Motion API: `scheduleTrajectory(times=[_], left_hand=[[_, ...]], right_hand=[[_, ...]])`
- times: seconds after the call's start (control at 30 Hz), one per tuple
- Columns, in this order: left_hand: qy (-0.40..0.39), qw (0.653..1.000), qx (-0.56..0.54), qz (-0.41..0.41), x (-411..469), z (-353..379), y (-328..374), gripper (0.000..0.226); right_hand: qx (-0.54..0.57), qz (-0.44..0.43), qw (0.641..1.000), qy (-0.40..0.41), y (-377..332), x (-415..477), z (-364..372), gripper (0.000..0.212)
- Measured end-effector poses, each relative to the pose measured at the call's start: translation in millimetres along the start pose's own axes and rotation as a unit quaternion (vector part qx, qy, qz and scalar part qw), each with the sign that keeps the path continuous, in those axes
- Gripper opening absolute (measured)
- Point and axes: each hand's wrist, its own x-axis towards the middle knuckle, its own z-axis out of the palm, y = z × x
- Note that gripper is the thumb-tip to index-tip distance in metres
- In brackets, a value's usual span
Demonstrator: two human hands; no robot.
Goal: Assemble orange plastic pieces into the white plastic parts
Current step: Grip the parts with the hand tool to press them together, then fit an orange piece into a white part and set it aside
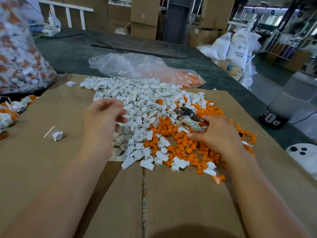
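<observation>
On the table, a flat sheet of brown cardboard (51,109) carried a heap of white plastic parts (137,100), small round cups with flat rectangular tabs, smooth and glossy. Against its right side lay a spread of orange plastic pieces (185,146), knobbly and round-headed, with some white parts mixed in. One white part (57,135) sat alone to the left, well apart from the heap. A dull metal tool (186,112) with a wrapped handle lay on the two piles where they met.

Behind the heap, a crumpled clear bag (133,66) held a few orange pieces at its right end. At the far left, a large clear bag (18,48) was packed with mixed white and orange items.

The left hand (103,119) hovered above the white parts, back up, fingers loosely curled and blurred; whether its grip held anything could not be told. The right hand (217,133) lay palm down over the orange pieces, its grip apart, forefinger and thumb on either side of the tool's handle.
</observation>
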Motion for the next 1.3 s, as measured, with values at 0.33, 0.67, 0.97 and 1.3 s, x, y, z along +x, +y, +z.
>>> scheduleTrajectory(times=[0.33,0.67,0.97,1.3], left_hand=[[-0.132,0.847,0.473,0.204,-17,9,-18,0.016],[-0.121,0.813,0.542,0.176,-16,9,-19,0.017],[-0.107,0.841,0.483,0.22,-16,9,-21,0.007],[-0.112,0.875,0.429,0.196,-20,13,-21,0.021]], right_hand=[[-0.02,0.008,0.998,-0.065,4,4,2,0.087],[0.011,0.0,0.997,-0.077,1,2,4,0.083],[0.1,-0.191,0.974,0.069,-33,-10,4,0.031],[0.029,-0.205,0.978,0.004,-45,-7,17,0.029]])
